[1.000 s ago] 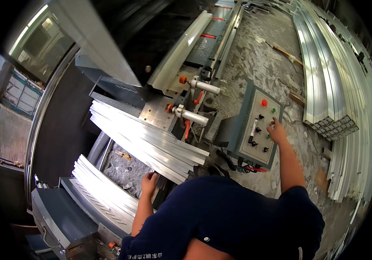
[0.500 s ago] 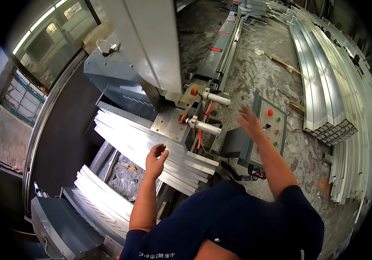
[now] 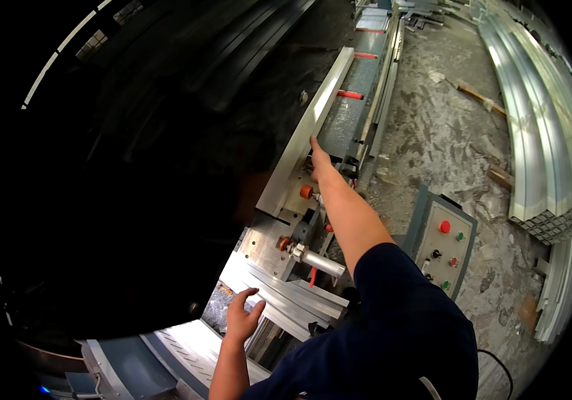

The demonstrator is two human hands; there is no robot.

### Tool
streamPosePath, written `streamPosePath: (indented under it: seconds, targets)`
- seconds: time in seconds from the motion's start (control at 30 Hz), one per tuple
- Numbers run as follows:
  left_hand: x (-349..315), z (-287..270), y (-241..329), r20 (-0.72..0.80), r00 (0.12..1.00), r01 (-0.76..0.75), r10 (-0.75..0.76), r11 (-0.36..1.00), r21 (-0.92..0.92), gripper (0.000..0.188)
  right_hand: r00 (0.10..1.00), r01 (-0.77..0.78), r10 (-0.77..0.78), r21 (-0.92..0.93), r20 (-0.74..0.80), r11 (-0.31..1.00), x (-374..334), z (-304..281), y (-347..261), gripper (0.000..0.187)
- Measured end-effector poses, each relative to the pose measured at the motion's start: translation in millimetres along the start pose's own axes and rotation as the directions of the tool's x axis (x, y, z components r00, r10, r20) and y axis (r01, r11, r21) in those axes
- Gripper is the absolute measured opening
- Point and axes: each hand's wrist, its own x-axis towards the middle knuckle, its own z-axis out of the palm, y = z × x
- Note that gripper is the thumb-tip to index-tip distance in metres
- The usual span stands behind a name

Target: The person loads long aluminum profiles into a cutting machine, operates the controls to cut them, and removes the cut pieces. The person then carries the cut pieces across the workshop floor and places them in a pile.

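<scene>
A long silvery metal bar [image 3: 303, 143] lies lengthwise on the machine bed, its near end on the drilled metal plate [image 3: 259, 247]. My right hand [image 3: 321, 162] reaches forward against the bar's right side. Its fingers are stretched along the bar, partly hidden at this angle. Lower down, my left hand [image 3: 241, 319] hovers empty, thumb and fingers apart, over several silvery metal profiles [image 3: 286, 297]. Just right of the plate, a clamp cylinder [image 3: 323, 261] with an orange tip points at it; a second orange tip [image 3: 307, 192] is close below my right hand.
A control panel [image 3: 443, 250] with red, green and black buttons stands to the right. Bundled metal tubes [image 3: 533, 133] lie at the far right. A feed table [image 3: 349, 123] with red crosspieces runs away ahead. A dark mass [image 3: 133, 233] covers most of the left side.
My right hand has moved forward and left, from beside the control panel to the bar. The big grey upright piece no longer shows; the left side is now dark. My left hand stays empty.
</scene>
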Motion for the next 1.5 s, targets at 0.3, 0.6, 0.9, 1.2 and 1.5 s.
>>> streamPosePath:
  seconds: [0.3,0.6,0.9,1.2,1.5]
  targets:
    - [24.2,-15.3,31.6,-0.005,1.000,-0.024,0.027,0.957,0.290,0.042,0.963,-0.261,0.246,0.169,0.107,0.950,38.9,24.4,21.5,0.114]
    - [231.2,1.6,169.1,0.172,0.984,-0.081,0.049,0.979,0.187,0.075,0.945,-0.230,0.137,0.307,0.297,0.924,26.7,22.5,-19.5,0.111]
    - [211.9,13.0,221.2,0.217,0.976,-0.150,0.021,0.790,0.595,0.090,0.914,-0.105,-0.079,0.420,0.398,0.902,-67.0,-3.8,-39.4,0.072]
    - [51.1,16.7,206.4,0.161,0.943,-0.330,0.290,0.767,0.551,0.076,0.847,0.012,-0.238,0.431,0.476,0.902,-204.4,-66.0,0.8,0.065]
    - [-82.6,-30.7,249.3,0.238,0.680,-0.713,0.694,0.548,0.437,0.072,0.660,0.391,-0.681,0.628,0.319,0.673,-439.7,-133.8,-18.7,0.071]
